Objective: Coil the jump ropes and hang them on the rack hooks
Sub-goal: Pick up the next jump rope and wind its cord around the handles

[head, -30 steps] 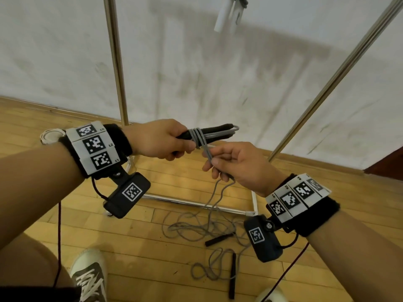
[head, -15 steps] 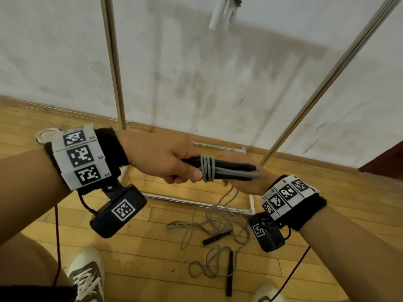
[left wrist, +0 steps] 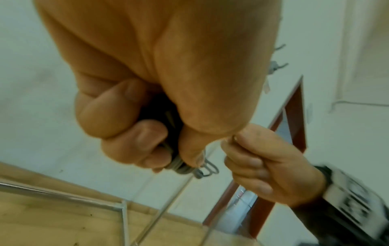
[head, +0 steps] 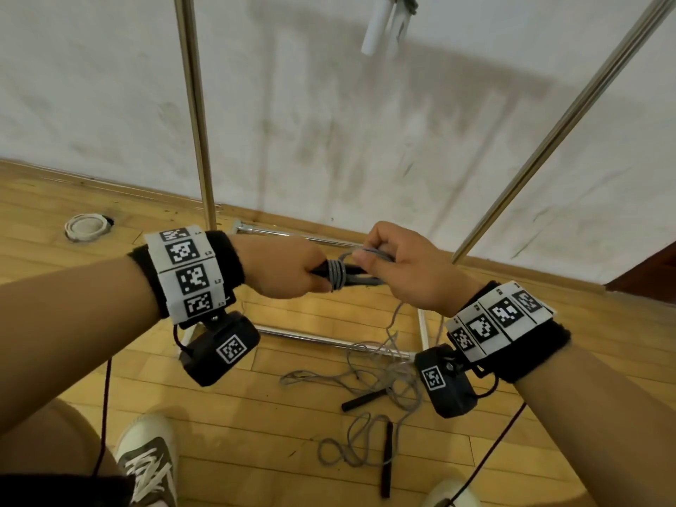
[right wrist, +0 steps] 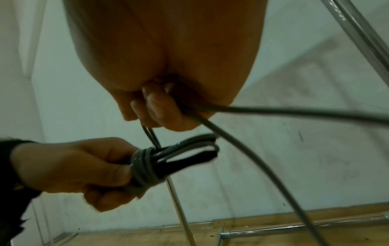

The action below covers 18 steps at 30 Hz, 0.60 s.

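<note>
At frame centre, the right hand (head: 409, 272) fingers (right wrist: 160, 106) pinch the grey cord (right wrist: 273, 110); the left hand (head: 289, 267) fingers (left wrist: 130, 134) curl around the wrapped black handles (right wrist: 185, 156). Another jump rope (head: 369, 408) lies loose on the floor (head: 256, 433), lower centre.

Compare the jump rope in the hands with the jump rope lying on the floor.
The held jump rope is up off the floor, its cord wound in tight turns around its black handles; the floor jump rope lies on the boards in loose, tangled loops. The left hand grips the held rope's handles together and the right hand pinches its cord; the floor rope's handles lie apart, untouched. Both have grey cord and black handles.
</note>
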Motion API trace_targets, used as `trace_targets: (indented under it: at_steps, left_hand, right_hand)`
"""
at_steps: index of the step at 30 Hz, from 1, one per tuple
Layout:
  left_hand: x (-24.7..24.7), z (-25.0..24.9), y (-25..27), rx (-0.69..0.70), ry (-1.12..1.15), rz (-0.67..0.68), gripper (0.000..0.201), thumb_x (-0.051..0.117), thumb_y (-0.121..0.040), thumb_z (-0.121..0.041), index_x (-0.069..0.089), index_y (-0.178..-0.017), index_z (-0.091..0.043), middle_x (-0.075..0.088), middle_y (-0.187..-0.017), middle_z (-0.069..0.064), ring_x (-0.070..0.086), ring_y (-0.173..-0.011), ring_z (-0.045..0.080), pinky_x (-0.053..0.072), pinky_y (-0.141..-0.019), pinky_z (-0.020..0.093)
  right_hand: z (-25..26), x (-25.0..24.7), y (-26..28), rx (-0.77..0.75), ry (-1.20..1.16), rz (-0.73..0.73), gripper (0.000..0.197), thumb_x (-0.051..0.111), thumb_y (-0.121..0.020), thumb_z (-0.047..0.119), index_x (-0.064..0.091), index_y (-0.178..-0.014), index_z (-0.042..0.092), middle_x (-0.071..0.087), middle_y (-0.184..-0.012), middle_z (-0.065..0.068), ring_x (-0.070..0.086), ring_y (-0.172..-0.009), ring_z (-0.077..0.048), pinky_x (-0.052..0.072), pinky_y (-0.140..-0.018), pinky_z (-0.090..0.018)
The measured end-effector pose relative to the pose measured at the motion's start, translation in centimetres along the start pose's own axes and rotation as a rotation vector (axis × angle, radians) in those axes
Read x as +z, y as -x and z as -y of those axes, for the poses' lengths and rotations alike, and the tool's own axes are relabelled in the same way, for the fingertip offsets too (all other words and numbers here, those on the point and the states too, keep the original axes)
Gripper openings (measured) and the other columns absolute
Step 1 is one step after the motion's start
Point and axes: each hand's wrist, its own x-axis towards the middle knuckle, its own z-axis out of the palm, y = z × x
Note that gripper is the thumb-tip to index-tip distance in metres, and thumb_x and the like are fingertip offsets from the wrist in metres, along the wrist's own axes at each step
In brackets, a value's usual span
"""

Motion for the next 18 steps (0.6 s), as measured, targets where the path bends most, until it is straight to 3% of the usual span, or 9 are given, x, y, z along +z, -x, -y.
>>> trace_targets:
  at_steps: [4,8,11,16,18]
  left_hand:
    - [-1.5,1.5,-0.2,-0.039,0.179,-0.147,0.027,0.052,-0.101,-0.037,0.058,-0.084,-0.016,0.06,-0.07,0.0,0.053,-0.059,0.014,0.047,-0.06,0.032]
    - [-2.7,1.9,0.4,-0.004,0.426,-0.234,0.027,0.056,-0.099,-0.032,0.063,-0.088,-0.009,0.057,-0.058,-0.008,0.051,-0.052,0.009,0.044,-0.054,0.025]
    - [-3.2,1.6,1.3,0.077,0.536,-0.182,0.023,0.056,-0.1,-0.028,0.063,-0.092,-0.008,0.055,-0.058,-0.006,0.048,-0.052,0.012,0.041,-0.049,0.023]
    - [-3.3,0.6,2.4,0.195,0.577,-0.032,0.024,0.055,-0.1,-0.028,0.061,-0.098,-0.005,0.054,-0.06,-0.006,0.044,-0.05,0.011,0.038,-0.048,0.02]
    - [-3.2,0.1,2.8,0.236,0.584,0.033,0.016,0.054,-0.099,-0.028,0.065,-0.093,-0.018,0.053,-0.061,-0.006,0.045,-0.051,0.009,0.039,-0.049,0.018]
  right_hand:
    - [0.7,0.3,0.3,0.153,-0.477,0.059,0.007,0.048,-0.1,0.009,0.053,-0.098,0.013,0.055,-0.059,0.002,0.04,-0.044,-0.009,0.029,-0.04,-0.023]
    - [0.2,0.9,0.9,0.093,-0.546,0.072,0.016,0.048,-0.099,0.002,0.06,-0.109,0.006,0.068,-0.077,-0.008,0.058,-0.057,-0.015,0.045,-0.048,-0.025]
    - [-0.8,1.0,1.3,0.099,-0.574,0.075,0.017,0.056,-0.097,0.017,0.069,-0.103,0.007,0.07,-0.076,-0.011,0.06,-0.058,-0.014,0.047,-0.051,-0.023]
    - [-2.0,1.2,1.5,0.124,-0.383,0.076,0.041,0.06,-0.083,0.053,0.077,-0.089,0.016,0.061,-0.057,-0.002,0.045,-0.043,-0.01,0.037,-0.044,-0.018]
    - [-2.1,1.5,1.5,0.067,-0.257,0.079,0.031,0.06,-0.085,0.053,0.077,-0.082,0.028,0.058,-0.056,0.008,0.046,-0.047,-0.006,0.039,-0.049,-0.012]
